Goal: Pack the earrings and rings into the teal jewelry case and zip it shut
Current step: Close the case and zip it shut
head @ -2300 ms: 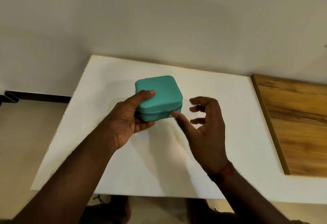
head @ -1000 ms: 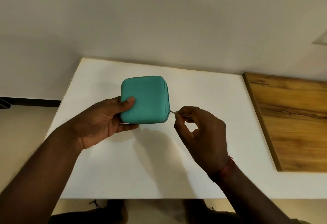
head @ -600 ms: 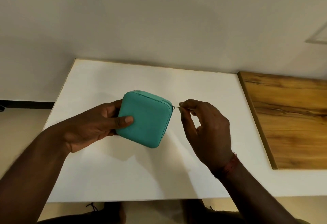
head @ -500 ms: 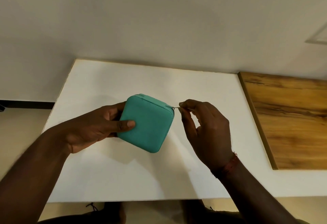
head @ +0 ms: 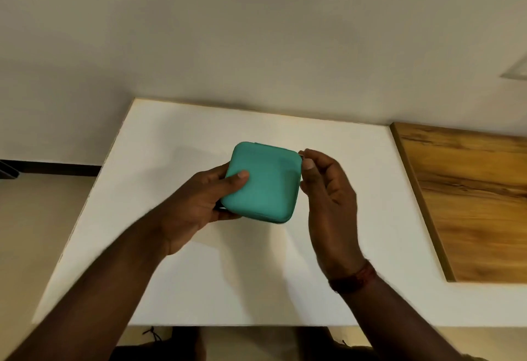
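The teal jewelry case [head: 265, 184] is closed and held tilted above the white table [head: 176, 269], its lid facing me. My left hand [head: 199, 204] grips its left side, thumb pressed on the lid. My right hand [head: 328, 198] sits against the case's right edge, thumb and forefinger pinched at the upper right corner on the small metal zipper pull [head: 301, 156]. No earrings or rings are visible outside the case.
A wooden board or countertop [head: 470, 198] adjoins the table on the right. A plain wall rises behind the table. The floor shows to the left, past the table's left edge.
The case has turned from its diamond tilt to nearly square. My right hand has closed in against the case's right edge, still pinching the zipper pull at the upper right corner.
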